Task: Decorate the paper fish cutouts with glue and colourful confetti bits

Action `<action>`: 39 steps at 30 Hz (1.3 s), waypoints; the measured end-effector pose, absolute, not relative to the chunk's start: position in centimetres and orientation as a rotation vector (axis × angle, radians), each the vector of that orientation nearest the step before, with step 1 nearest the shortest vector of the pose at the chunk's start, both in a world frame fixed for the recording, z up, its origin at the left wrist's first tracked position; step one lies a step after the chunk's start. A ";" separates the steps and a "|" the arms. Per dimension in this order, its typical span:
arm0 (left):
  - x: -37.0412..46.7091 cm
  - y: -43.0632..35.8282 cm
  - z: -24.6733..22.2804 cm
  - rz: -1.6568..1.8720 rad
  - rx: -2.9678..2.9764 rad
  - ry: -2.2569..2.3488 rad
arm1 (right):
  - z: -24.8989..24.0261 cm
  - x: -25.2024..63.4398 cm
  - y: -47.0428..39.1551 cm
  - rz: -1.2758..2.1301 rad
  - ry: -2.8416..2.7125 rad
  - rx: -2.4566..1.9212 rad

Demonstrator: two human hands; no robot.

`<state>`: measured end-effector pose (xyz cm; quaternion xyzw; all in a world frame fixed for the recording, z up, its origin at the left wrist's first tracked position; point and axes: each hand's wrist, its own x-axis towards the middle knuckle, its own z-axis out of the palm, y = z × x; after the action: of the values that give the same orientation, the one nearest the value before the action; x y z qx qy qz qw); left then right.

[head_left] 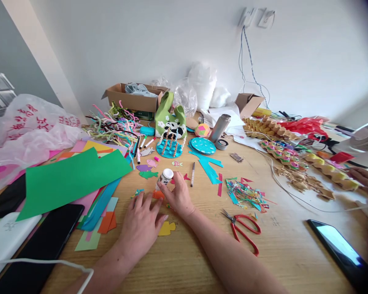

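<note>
Here's the right hand [181, 197], thumb and fingers wrapped round a small white-capped bottle [166, 175], which leans a little over the middle of the wooden table [199, 261]. The left hand [138, 228] is palm down, fingers loosely spread, fingertips right beside an orange paper fish [158, 194]; whether they touch it, I cannot tell. A yellow paper fish [167, 228] lies just by the left thumb, and beyond the bottle come a green fish [148, 174], a purple fish [143, 168] and a red fish [185, 178], that last one partly behind the right hand. A pen [193, 174] lies just past it. Over on the right, red-handled scissors [242, 229] rest with their handles apart, near a heap of paper scraps [245, 194]. And at the far right edge, another person's hand [364, 179] reaches in beside a yellow egg-carton strip [333, 171].
</note>
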<state>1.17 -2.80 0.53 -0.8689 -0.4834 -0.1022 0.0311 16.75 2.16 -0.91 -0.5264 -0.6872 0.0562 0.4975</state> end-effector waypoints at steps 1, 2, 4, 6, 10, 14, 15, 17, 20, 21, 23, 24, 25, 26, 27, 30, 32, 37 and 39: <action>1.2 -2.8 0.5 -0.315 -2.679 -1.487 | -0.9 16.7 2.2 0.138 -1.664 -1.279; 1.2 -2.8 0.5 -0.314 -2.681 -1.484 | -0.9 16.7 2.2 0.141 -1.666 -1.284; 1.2 -2.8 0.5 -0.313 -2.683 -1.482 | -0.9 16.7 2.1 0.147 -1.672 -1.290; 1.2 -2.8 0.5 -0.314 -2.680 -1.488 | -0.9 16.7 2.1 0.152 -1.677 -1.284; 1.2 -2.8 0.6 -0.289 -2.689 -1.498 | -1.0 16.7 2.1 0.159 -1.686 -1.266; 1.2 -2.8 0.8 -0.267 -2.691 -1.496 | -1.1 16.7 2.2 0.157 -1.689 -1.267; 1.2 -2.8 0.8 -0.266 -2.691 -1.497 | -1.1 16.7 2.2 0.157 -1.689 -1.266; 1.2 -2.8 0.8 -0.261 -2.689 -1.499 | -1.1 16.7 2.2 0.158 -1.691 -1.265; 1.2 -2.8 0.7 -0.259 -2.685 -1.501 | -1.0 16.7 2.2 0.159 -1.693 -1.280; 1.2 -2.8 0.7 -0.261 -2.685 -1.501 | -1.0 16.7 2.2 0.160 -1.696 -1.286; 1.2 -2.9 0.7 -0.264 -2.687 -1.499 | -0.9 16.8 2.2 0.158 -1.698 -1.290; 1.2 -2.9 0.7 -0.262 -2.688 -1.500 | -0.9 16.8 2.1 0.158 -1.699 -1.288; 1.2 -2.9 0.7 -0.256 -2.690 -1.500 | -0.9 16.8 2.1 0.157 -1.699 -1.285; 1.2 -2.9 0.7 -0.247 -2.691 -1.501 | -0.9 16.8 2.1 0.157 -1.698 -1.282; 1.2 -2.9 0.7 -0.239 -2.691 -1.503 | -0.9 16.8 2.1 0.156 -1.699 -1.281; 1.2 -2.9 0.7 -0.235 -2.687 -1.506 | -0.9 16.8 2.1 0.158 -1.702 -1.283; 1.2 -2.9 0.7 -0.247 -2.687 -1.501 | -0.8 16.8 2.1 0.162 -1.703 -1.280; 1.2 -2.9 0.7 -0.261 -2.691 -1.499 | -0.8 16.7 2.1 0.174 -1.707 -1.268; 1.2 -2.9 0.6 -0.269 -2.695 -1.493 | -0.8 16.7 2.1 0.182 -1.709 -1.273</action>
<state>1.16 -2.85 0.62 -0.8712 -0.4826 -0.0870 0.0244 16.72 2.07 -0.76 -0.5221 -0.7005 0.0747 0.4807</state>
